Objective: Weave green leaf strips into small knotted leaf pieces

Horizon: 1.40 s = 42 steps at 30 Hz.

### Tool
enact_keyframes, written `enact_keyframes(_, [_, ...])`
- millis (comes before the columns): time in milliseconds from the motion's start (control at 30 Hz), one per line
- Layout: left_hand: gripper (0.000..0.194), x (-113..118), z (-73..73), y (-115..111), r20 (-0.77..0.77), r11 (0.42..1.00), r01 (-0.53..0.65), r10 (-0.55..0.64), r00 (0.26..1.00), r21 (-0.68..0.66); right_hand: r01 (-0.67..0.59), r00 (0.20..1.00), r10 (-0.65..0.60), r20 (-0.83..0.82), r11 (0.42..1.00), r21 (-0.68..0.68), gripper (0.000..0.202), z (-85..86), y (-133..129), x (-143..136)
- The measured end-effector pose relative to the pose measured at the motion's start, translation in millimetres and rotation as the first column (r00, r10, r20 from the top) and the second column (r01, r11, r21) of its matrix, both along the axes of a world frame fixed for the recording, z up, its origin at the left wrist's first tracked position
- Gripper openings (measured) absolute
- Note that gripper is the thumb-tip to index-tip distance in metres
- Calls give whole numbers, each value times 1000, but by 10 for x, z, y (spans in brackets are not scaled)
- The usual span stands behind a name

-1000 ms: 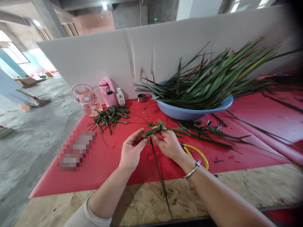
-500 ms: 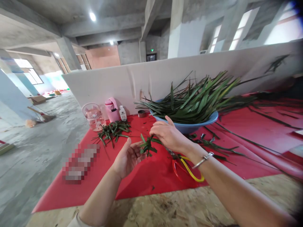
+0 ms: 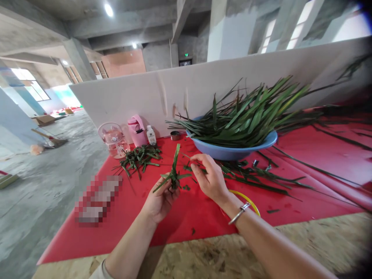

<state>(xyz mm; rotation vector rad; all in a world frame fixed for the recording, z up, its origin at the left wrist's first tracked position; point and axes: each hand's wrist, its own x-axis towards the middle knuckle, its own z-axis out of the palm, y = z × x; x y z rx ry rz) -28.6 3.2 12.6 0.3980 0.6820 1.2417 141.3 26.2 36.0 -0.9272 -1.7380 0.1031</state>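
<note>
My left hand (image 3: 162,197) is closed on a small knotted piece of green leaf (image 3: 174,179), pinched between thumb and fingers. One broad leaf end stands up from the knot and shorter ends stick out sideways. My right hand (image 3: 210,180) is just to the right, apart from the knot. Its fingers are curled, and a thin leaf strip (image 3: 186,155) shows at the index fingertip. Scissors with a yellow handle (image 3: 250,199) lie partly hidden beneath my right wrist. A pile of similar knotted leaf pieces (image 3: 139,158) rests beyond my left hand.
Behind my right hand stands a blue basin (image 3: 232,153) heaped with long green leaves (image 3: 247,116). A pink bottle (image 3: 137,131), a clear jug (image 3: 113,141), a small white bottle (image 3: 151,135) and a round tin (image 3: 175,135) line the white panel (image 3: 130,97). Leaf scraps litter the red cloth (image 3: 116,240).
The leaf knot has turned upright, and my left hand has closed on it. My right hand has let go of it and moved right and slightly down, over the scissors.
</note>
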Motion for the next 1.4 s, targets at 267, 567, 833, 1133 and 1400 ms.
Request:
enact_keyframes(267, [20, 54, -13, -68, 34, 997, -44, 42, 999, 66, -98, 911, -79, -404, 912, -399, 21, -293, -169, -210])
enact_keyframes(567, [20, 83, -60, -68, -243, 964, -114, 173, 954, 241, -820, 455, -66, -888, 357, -447, 34, -341, -129, -306])
enact_keyframes(833, [14, 53, -113, -85, -399, 940, -152, 271, 876, 305, -878, 349, -223, -910, 263, -401, 33, -318, -106, -264])
enact_keyframes(1133, [18, 47, -151, -84, -483, 981, -63, 147, 863, 186, -742, 547, -40, -836, 439, -506, 30, -314, -45, -175])
enact_keyframes(1400, [11, 3, -52, -39, -598, 961, 80, 100, 795, 266, -706, 619, -69, -783, 389, -592, 29, -285, -24, -125])
